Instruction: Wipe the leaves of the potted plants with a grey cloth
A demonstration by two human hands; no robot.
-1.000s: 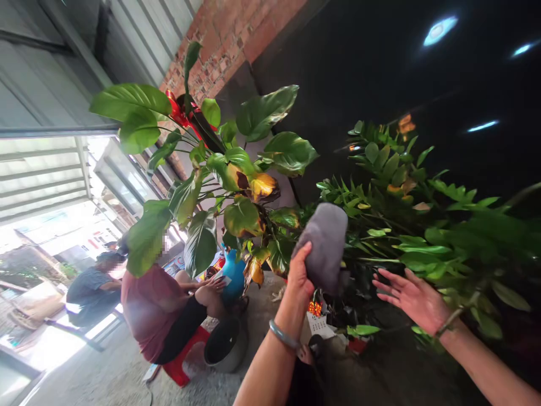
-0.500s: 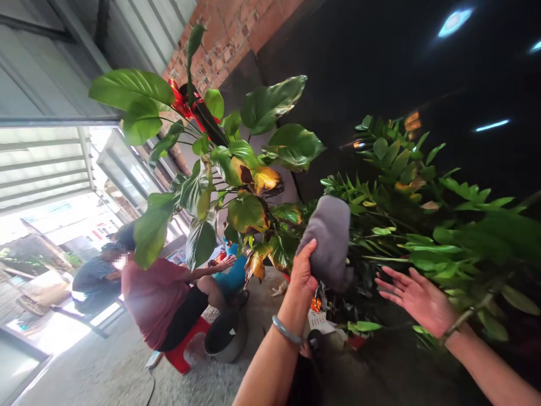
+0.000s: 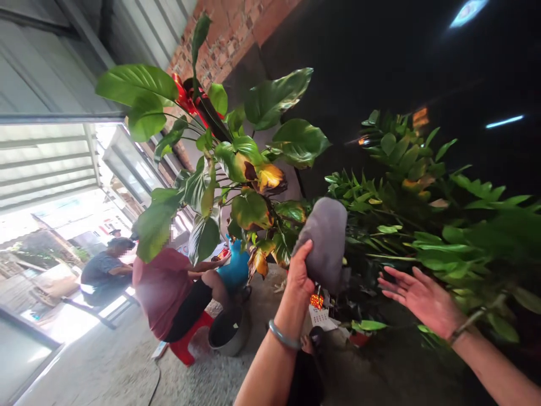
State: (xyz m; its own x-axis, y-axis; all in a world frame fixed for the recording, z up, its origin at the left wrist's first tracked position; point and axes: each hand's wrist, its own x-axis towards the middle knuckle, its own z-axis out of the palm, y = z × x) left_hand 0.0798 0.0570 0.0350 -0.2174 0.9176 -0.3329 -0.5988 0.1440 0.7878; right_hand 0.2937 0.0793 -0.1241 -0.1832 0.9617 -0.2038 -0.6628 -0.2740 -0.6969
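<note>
A grey, soft-looking folded cloth (image 3: 327,242) stands out near the middle of the view, in front of the plants. Its outline is a rounded oblong, tilted a little, with a blunt, curved top and a plain, matt surface; a ripple of small creases runs down its left edge, and its lower end falls into shadow. The left hand (image 3: 301,273), with a smooth pale-grey ring-shaped bangle (image 3: 282,335) on the wrist, grips the cloth by its lower left side, thumb laid across the front; how the other fingers sit behind it cannot be told. The right hand (image 3: 425,299) is apart from both, spread open with palm in view, beside a dense dark-green plant with slender leafy stems (image 3: 460,242). Left of the cloth rises a broad-leaved green plant with yellowed, brown-edged leaves (image 3: 251,210)
</note>
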